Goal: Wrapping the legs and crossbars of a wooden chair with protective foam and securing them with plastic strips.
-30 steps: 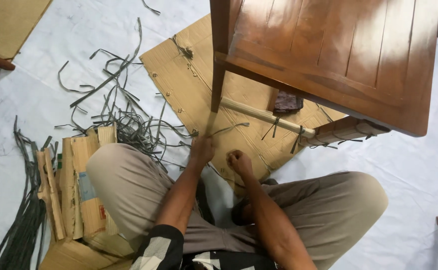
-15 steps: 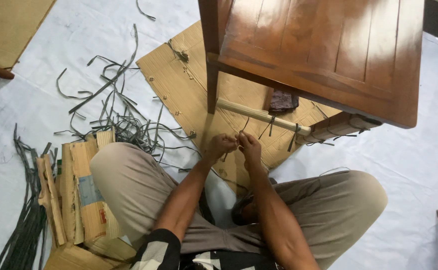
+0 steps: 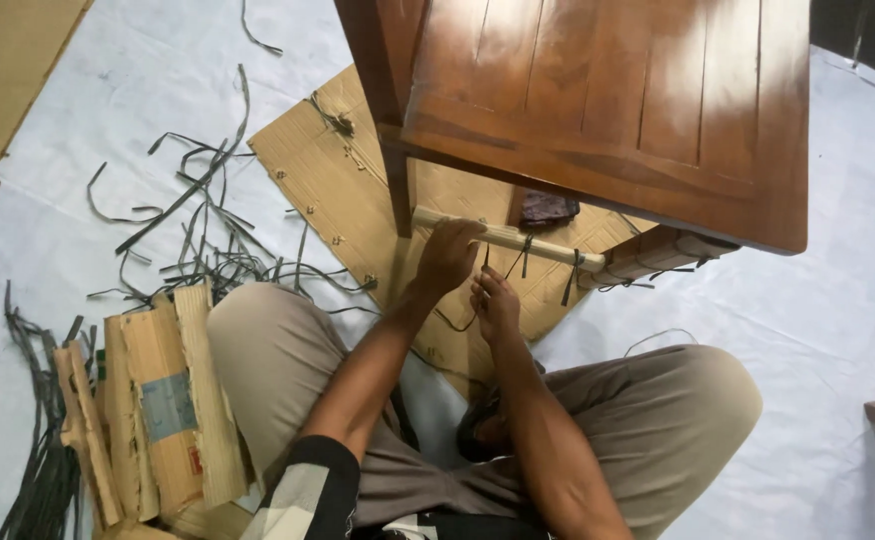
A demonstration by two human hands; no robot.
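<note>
Both hands have lifted from the floor cardboard. The left hand (image 3: 448, 255) now closes over the paper-wrapped stretcher rail (image 3: 508, 237) of the wooden chair (image 3: 608, 100), near its front leg, while the right hand (image 3: 496, 305) just below pinches a dark strap (image 3: 485, 258) hanging from that rail. Work seems to have shifted onto this tie.

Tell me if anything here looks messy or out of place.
Yes. Loose dark straps lie tangled across the white floor sheet, left of the cardboard under the wooden table. Torn cardboard rolls sit heaped by the person's left knee.
</note>
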